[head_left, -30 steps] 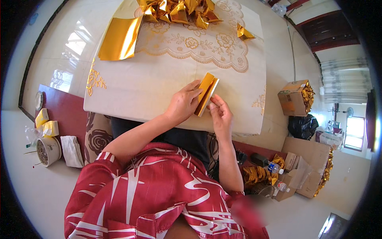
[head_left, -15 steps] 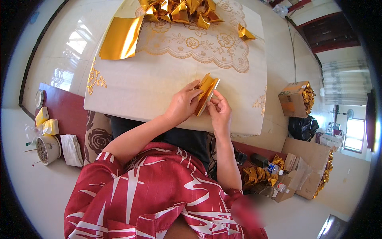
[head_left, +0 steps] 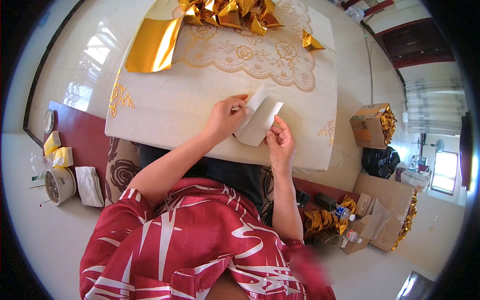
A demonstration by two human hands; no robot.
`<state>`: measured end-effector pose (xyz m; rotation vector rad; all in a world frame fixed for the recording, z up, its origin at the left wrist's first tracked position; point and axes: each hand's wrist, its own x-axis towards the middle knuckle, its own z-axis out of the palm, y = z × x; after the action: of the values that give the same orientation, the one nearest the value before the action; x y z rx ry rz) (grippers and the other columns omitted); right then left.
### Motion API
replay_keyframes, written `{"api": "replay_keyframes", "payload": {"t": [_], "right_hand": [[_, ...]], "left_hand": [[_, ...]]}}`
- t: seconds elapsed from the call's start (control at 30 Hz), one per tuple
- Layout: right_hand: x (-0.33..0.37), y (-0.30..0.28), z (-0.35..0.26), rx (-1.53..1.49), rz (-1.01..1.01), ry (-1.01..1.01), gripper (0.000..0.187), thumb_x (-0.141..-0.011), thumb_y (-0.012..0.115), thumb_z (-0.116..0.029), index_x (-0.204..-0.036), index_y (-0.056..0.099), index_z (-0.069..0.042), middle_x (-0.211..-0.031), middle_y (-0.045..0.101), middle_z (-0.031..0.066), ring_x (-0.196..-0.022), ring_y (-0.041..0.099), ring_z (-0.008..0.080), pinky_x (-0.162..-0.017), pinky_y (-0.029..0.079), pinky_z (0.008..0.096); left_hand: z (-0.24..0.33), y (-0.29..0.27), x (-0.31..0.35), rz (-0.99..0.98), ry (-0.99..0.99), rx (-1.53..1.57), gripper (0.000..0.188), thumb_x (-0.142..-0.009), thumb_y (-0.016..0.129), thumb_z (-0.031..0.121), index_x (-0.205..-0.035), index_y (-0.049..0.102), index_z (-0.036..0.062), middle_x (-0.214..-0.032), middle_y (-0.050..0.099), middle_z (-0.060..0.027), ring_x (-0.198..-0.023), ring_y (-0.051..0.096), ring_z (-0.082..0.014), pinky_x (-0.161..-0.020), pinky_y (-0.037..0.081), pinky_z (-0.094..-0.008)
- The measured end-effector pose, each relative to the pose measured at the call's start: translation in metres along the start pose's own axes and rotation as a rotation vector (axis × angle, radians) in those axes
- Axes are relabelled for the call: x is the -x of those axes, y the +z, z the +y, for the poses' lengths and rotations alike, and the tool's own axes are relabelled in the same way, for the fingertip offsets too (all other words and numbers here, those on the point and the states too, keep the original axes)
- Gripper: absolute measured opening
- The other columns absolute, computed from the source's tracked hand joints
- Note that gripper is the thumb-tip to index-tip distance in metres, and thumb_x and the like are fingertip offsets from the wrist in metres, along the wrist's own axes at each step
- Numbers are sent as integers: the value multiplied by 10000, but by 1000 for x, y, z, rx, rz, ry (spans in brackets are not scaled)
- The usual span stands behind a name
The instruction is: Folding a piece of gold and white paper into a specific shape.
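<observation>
Holding one white-faced rectangular paper sheet (head_left: 255, 131), creased lengthwise into two raised panels, over the near part of the white cloth-covered table (head_left: 170, 100). Pinching the left panel (head_left: 256, 102) between thumb and curled fingers of the left grip (head_left: 226, 117); pinching the edge of the right panel (head_left: 265, 120) between thumb and fingertips of the right grip (head_left: 281, 145). Cannot tell about contact between sheet and table.

Noted farther off on the table: shiny gold rectangular foil paper (head_left: 154, 45), lying flat at left; a heap of pointed, folded gold foil pieces (head_left: 229, 15) at the far edge; a single folded gold piece (head_left: 311, 42), apart, at right. Noted off the table, at right: a brown cardboard box (head_left: 364, 125) of gold foil (head_left: 387, 121), just beside a black plastic bag (head_left: 378, 161).
</observation>
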<state>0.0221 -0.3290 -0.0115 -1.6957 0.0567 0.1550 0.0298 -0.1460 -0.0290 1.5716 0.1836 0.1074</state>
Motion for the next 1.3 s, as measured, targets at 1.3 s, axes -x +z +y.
{"api": "replay_keyframes", "payload": {"t": [1.3], "right_hand": [[21, -39, -11, 956, 15, -714, 449, -794, 710, -35, -1236, 638, -79, -1341, 571, 95, -1255, 521, 302, -1020, 449, 426]], "left_hand": [[43, 3, -82, -828, -67, -422, 230, -883, 639, 165, -1022, 700, -8, -889, 709, -86, -830, 620, -157, -784, 488, -319]]}}
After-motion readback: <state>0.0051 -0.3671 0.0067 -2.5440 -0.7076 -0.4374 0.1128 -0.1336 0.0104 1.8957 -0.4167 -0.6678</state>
